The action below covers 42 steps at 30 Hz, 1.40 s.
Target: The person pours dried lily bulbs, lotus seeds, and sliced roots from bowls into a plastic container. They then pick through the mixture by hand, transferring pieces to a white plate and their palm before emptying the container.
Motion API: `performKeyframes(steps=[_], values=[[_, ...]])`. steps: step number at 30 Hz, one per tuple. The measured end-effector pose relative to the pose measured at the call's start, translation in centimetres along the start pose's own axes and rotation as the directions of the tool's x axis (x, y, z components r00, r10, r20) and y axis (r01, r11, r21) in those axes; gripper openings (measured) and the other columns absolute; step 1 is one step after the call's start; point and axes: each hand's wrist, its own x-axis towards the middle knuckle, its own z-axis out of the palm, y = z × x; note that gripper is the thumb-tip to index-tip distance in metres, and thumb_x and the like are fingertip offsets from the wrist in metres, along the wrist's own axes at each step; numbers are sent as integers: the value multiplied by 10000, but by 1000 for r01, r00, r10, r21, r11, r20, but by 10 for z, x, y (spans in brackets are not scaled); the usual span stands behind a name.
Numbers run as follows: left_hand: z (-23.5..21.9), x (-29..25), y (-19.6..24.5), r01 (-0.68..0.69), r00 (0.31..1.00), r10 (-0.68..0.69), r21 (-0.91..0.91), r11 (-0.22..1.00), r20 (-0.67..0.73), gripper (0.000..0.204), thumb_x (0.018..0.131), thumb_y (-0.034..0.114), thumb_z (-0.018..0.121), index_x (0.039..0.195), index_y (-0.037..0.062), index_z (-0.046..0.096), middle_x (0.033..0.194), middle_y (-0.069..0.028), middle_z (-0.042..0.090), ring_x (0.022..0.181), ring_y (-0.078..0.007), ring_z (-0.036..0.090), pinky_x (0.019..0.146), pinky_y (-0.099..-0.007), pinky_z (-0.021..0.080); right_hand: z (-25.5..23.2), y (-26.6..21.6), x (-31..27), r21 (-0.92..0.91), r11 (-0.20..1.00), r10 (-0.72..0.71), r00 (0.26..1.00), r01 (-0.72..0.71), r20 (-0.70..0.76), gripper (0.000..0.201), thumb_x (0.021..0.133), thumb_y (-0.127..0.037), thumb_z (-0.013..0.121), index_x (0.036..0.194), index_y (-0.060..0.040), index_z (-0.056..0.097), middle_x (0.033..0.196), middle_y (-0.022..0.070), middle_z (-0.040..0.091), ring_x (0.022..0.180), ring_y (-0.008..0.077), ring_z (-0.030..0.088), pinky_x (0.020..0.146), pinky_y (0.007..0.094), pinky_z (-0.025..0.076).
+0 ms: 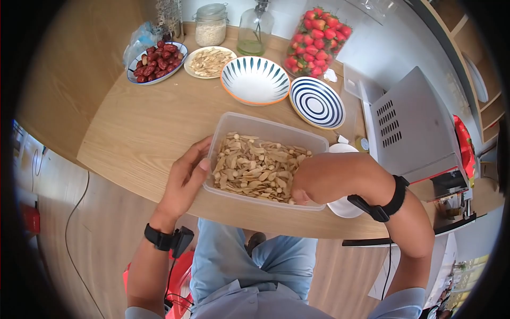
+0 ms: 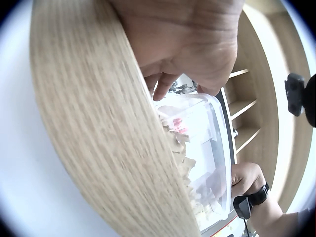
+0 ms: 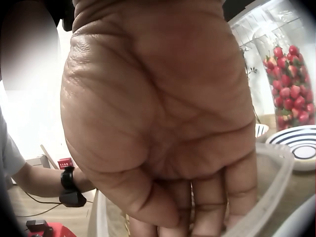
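Note:
A clear plastic container [image 1: 268, 127] sits near the table's front edge, partly filled with pale tan dried slices [image 1: 255, 165]. My left hand [image 1: 186, 173] rests against the container's left outer wall, its thumb close to the rim. In the left wrist view the left hand's fingers [image 2: 165, 86] reach to the wall of the container. My right hand [image 1: 324, 178] reaches down over the right end, inside the container. The right wrist view shows its palm and fingers [image 3: 210, 197] pointing down, thumb bent inward; the fingertips are hidden.
Behind stand a bowl of red dates [image 1: 159, 64], a plate of pale slices [image 1: 210, 62], a leaf-patterned bowl [image 1: 255, 80], a ringed blue-and-white dish [image 1: 317, 102], and a clear container of strawberries [image 1: 319, 42]. A white bowl [image 1: 345, 207] sits under the right forearm, a grey appliance [image 1: 409, 127] beyond.

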Motion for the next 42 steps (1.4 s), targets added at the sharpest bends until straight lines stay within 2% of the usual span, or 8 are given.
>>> performKeyframes(steps=[4,7,13,16,28,34,40,42], values=[[1,0,3,-8,1000,8,-13,1000,1,532,1090,194,513,1539,-84,445,1481,-189,587,1412,-252,520,1194,-371,368,22,21,21,45,980,-168,932,193,-321,516,838,42,561,1338,-42,659,1135,218,723,1035,402,687,837,455,545],[1,1,2,-12,1000,12,-12,1000,10,533,1087,189,515,1539,-85,444,1489,-192,581,1419,-258,518,1199,-374,364,4,12,28,233,967,-27,952,103,-306,589,863,68,555,1439,-53,588,1185,216,717,1081,405,685,899,469,552],[1,1,1,-9,1000,9,-12,1000,6,538,1087,195,514,1539,-87,440,1493,-196,577,1419,-262,520,1197,-378,371,-25,-14,45,87,994,-10,858,64,-514,547,886,71,565,1413,-67,606,1246,190,690,1130,404,667,966,468,546],[1,1,-1,-22,1000,22,-25,999,3,544,1090,208,515,1540,-87,437,1492,-198,577,1412,-260,524,1190,-373,378,-14,-20,59,2,967,-202,773,255,-601,524,875,75,566,1380,-57,615,1234,185,668,1148,396,659,980,469,541],[0,0,2,-24,1000,24,8,1000,-6,564,1089,236,533,1544,-82,433,1486,-186,578,1409,-251,524,1177,-359,388,15,6,3,39,973,-187,880,227,-437,543,841,115,575,1360,-27,650,1395,190,619,1287,389,585,1066,434,500],[4,0,5,-21,1000,21,17,1000,-7,585,1091,315,518,1540,-56,461,1479,-167,590,1388,-230,528,1176,-356,379,22,13,51,-42,976,-143,479,216,-866,503,831,104,582,1317,12,671,1350,203,659,1298,379,594,1136,429,466],[1,0,2,-31,1000,31,-6,999,-2,552,1094,221,526,1549,-77,429,1491,-187,580,1413,-250,527,1181,-362,389,18,5,36,-41,976,-202,824,214,-530,616,798,134,588,1399,-3,612,1457,194,596,1403,360,515,1162,443,446],[2,1,2,-29,1000,29,-13,999,-4,547,1094,214,525,1548,-77,430,1492,-189,579,1418,-253,525,1185,-363,387,27,12,24,-53,952,-268,738,302,-620,556,819,114,605,1361,-9,635,1415,195,622,1355,371,549,1138,447,459]])
